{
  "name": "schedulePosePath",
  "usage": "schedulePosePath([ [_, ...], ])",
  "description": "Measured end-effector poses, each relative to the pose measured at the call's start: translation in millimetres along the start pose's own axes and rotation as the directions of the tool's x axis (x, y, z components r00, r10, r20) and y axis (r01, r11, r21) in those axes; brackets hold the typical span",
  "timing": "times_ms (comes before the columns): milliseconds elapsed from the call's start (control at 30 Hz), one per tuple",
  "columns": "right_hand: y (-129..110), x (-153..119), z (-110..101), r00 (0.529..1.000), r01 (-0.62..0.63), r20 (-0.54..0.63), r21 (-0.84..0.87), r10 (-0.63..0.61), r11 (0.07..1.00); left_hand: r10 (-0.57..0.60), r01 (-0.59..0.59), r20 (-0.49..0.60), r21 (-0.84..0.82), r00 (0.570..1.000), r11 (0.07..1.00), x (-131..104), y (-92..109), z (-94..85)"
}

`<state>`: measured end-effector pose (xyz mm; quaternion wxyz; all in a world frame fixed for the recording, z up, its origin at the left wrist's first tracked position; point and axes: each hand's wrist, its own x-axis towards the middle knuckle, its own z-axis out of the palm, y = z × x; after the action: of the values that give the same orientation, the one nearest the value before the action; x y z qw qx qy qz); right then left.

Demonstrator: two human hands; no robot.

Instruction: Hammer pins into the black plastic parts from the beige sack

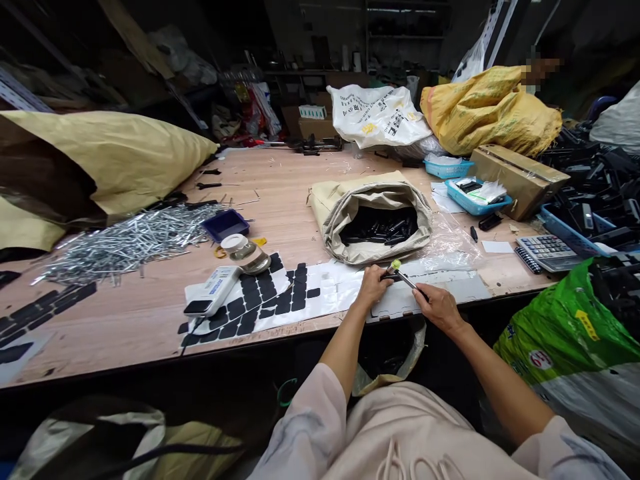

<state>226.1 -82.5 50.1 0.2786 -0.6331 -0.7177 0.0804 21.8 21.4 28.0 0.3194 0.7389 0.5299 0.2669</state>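
At the table's front edge, my left hand (374, 285) is closed on a small black part (392, 276), mostly covered by the fingers. My right hand (441, 308) grips the dark handle of a tool with a slim metal shaft (407, 280). A yellow-green tip (395, 265) shows at the shaft's far end, close to my left fingertips. Beneath both hands lies a white board (440, 288). Just beyond them, an open beige sack (327, 210) rests on its side with many black pieces (383, 227) inside.
Left of the hands lie black pads (250, 293), a glass jar (250, 257), a white box (220, 287), a blue tray (226, 225) and heaped metal rods (130, 237). A calculator (547, 253), a carton (520, 175) and a green bag (545, 333) stand right. Another sack (419, 347) hangs below.
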Motion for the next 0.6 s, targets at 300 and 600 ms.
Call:
schedulePosePath([
  [300,28.7,45.4,-9.3,0.958,-0.28,0.055,0.389,0.281,0.877,0.007,-0.007,-0.011,-0.001,1.0,1.0,-1.6,-1.3,0.7],
  [600,62.5,67.3,-6.8,0.837,-0.505,0.274,0.721,0.474,0.474,0.048,-0.047,-0.058,0.016,0.997,0.999,-16.0,13.8,-6.0],
])
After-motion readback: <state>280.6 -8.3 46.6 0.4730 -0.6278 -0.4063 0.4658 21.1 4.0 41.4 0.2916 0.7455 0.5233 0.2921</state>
